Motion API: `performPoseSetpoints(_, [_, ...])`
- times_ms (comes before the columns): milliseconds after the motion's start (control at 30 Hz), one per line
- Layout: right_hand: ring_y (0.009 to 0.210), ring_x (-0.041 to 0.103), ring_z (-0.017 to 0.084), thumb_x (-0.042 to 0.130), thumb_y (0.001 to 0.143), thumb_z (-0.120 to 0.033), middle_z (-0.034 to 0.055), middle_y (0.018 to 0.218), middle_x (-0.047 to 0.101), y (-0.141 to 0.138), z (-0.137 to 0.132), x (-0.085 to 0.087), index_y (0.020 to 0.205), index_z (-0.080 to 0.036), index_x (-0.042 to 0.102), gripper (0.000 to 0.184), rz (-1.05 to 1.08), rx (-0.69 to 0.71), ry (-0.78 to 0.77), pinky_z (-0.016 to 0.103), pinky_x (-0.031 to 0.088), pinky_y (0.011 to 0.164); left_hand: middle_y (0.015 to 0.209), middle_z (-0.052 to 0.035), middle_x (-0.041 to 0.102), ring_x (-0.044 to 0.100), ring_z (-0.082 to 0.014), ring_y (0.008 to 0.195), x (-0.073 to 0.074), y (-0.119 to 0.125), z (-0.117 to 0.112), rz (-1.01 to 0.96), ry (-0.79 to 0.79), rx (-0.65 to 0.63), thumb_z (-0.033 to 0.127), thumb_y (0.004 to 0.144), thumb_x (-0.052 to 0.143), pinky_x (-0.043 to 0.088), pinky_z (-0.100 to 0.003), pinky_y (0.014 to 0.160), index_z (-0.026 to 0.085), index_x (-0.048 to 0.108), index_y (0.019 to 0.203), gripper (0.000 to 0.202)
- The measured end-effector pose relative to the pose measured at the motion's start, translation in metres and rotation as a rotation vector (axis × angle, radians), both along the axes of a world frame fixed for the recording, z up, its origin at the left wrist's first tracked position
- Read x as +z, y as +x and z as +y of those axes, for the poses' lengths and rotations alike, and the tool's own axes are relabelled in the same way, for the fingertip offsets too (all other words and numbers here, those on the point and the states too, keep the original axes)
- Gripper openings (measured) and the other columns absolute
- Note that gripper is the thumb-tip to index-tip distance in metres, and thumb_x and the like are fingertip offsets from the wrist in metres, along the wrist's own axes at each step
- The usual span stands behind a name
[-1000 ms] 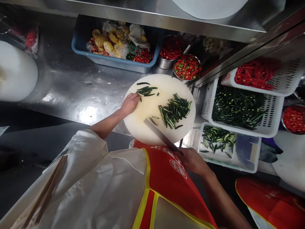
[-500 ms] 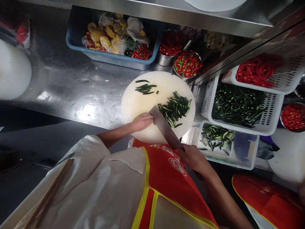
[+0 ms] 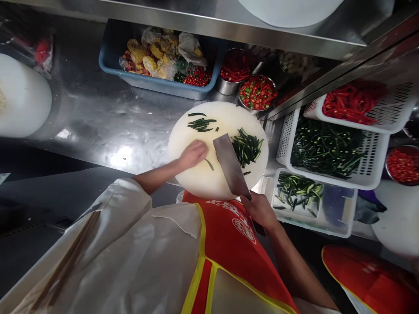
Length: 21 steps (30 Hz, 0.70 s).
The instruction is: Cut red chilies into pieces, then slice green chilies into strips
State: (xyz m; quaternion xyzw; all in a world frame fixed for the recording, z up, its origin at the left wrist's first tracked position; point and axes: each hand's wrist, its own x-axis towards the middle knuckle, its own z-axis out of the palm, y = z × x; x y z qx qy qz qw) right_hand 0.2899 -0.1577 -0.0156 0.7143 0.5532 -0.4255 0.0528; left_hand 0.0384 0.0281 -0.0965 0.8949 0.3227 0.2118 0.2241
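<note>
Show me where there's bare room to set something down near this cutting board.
The widest bare patch is steel counter between the white block at far left, the blue tub and the cutting board. The board's near edge offers less. It's crowded right of the board, with white baskets, and behind, with steel bowls.

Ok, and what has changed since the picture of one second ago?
The left hand moved right and nearer the body, away from the few green strips. The cleaver moved forward over the round board. The right hand kept its grip on the cleaver; those strips lie as before.
</note>
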Motion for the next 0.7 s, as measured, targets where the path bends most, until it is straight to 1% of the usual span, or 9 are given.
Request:
performPoseSetpoints(67, [0.061,0.056,0.018,0.039,0.092,-0.037,0.0071,0.066,0.066,0.010,-0.014,0.008,0.072,-0.019,0.062,0.035,0.015,0.022,-0.031,0.028,0.029,0.058,0.098,-0.0105,0.061,0.057,-0.0229,0.097,0.000,0.005,0.026,0.031,0.009,0.188,0.028,0.099,0.038,0.050,-0.041,0.089,0.017,0.064,0.101,0.029])
performPoseSetpoints(100, [0.061,0.056,0.017,0.039,0.092,-0.037,0.0072,0.066,0.067,0.013,-0.019,0.012,0.072,-0.019,0.062,0.035,0.037,0.051,-0.044,0.028,0.028,0.057,0.099,-0.0110,0.061,0.056,-0.0240,0.098,-0.002,0.008,0.037,0.061,0.004,0.227,0.028,0.099,0.038,0.050,-0.042,0.090,0.016,0.065,0.103,0.029])
performPoseSetpoints(233, [0.064,0.056,0.017,0.039,0.092,-0.036,0.0078,0.074,0.070,0.015,-0.029,0.011,0.078,-0.018,0.064,0.034,0.125,0.165,-0.089,0.027,0.027,0.058,0.100,-0.0100,0.060,0.057,-0.0242,0.097,-0.010,0.008,0.060,0.169,-0.037,0.231,0.026,0.096,0.040,0.050,-0.040,0.089,0.016,0.066,0.101,0.028])
performPoseSetpoints(300, [0.063,0.056,0.017,0.039,0.091,-0.037,0.0076,0.071,0.069,0.015,-0.028,0.005,0.075,-0.018,0.064,0.035,0.093,0.125,-0.111,0.027,0.027,0.058,0.099,-0.0093,0.060,0.057,-0.0228,0.095,-0.010,0.000,0.059,0.209,-0.053,0.244,0.024,0.095,0.040,0.050,-0.038,0.088,0.016,0.067,0.098,0.028])
performPoseSetpoints(400, [0.061,0.055,0.017,0.039,0.090,-0.040,0.0070,0.065,0.066,0.016,-0.022,-0.002,0.070,-0.019,0.061,0.037,-0.006,-0.003,-0.103,0.027,0.029,0.057,0.095,-0.0089,0.060,0.058,-0.0221,0.091,-0.003,-0.013,0.045,0.270,-0.070,0.150,0.022,0.093,0.041,0.050,-0.037,0.086,0.016,0.068,0.090,0.028])
performPoseSetpoints(467, [0.060,0.055,0.017,0.039,0.089,-0.040,0.0064,0.063,0.064,0.017,-0.016,-0.001,0.069,-0.019,0.059,0.035,-0.054,-0.044,-0.087,0.027,0.029,0.057,0.095,-0.0086,0.061,0.057,-0.0218,0.092,0.002,-0.016,0.027,0.276,-0.070,-0.017,0.023,0.095,0.040,0.050,-0.037,0.085,0.017,0.068,0.089,0.030])
performPoseSetpoints(533, [0.061,0.056,0.017,0.039,0.088,-0.038,0.0061,0.063,0.063,0.015,-0.010,0.004,0.067,-0.020,0.057,0.034,-0.063,-0.033,-0.079,0.027,0.029,0.057,0.098,-0.0087,0.063,0.058,-0.0208,0.093,0.004,-0.013,0.006,0.233,-0.063,-0.200,0.024,0.098,0.037,0.050,-0.035,0.085,0.017,0.068,0.092,0.032])
performPoseSetpoints(600, [0.063,0.057,0.018,0.039,0.088,-0.037,0.0064,0.064,0.064,0.011,-0.006,0.011,0.067,-0.021,0.057,0.033,-0.048,-0.001,-0.071,0.027,0.029,0.057,0.100,-0.0093,0.065,0.059,-0.0194,0.094,0.003,-0.007,-0.015,0.163,-0.044,-0.319,0.025,0.100,0.035,0.050,-0.034,0.086,0.017,0.067,0.095,0.033])
performPoseSetpoints(700, [0.063,0.057,0.017,0.039,0.088,-0.035,0.0058,0.063,0.063,0.007,-0.001,0.021,0.066,-0.021,0.055,0.031,0.022,0.049,-0.099,0.027,0.029,0.058,0.102,-0.0103,0.067,0.061,-0.0184,0.096,-0.002,0.001,-0.033,0.070,0.006,-0.329,0.025,0.102,0.034,0.051,-0.033,0.088,0.017,0.066,0.098,0.033])
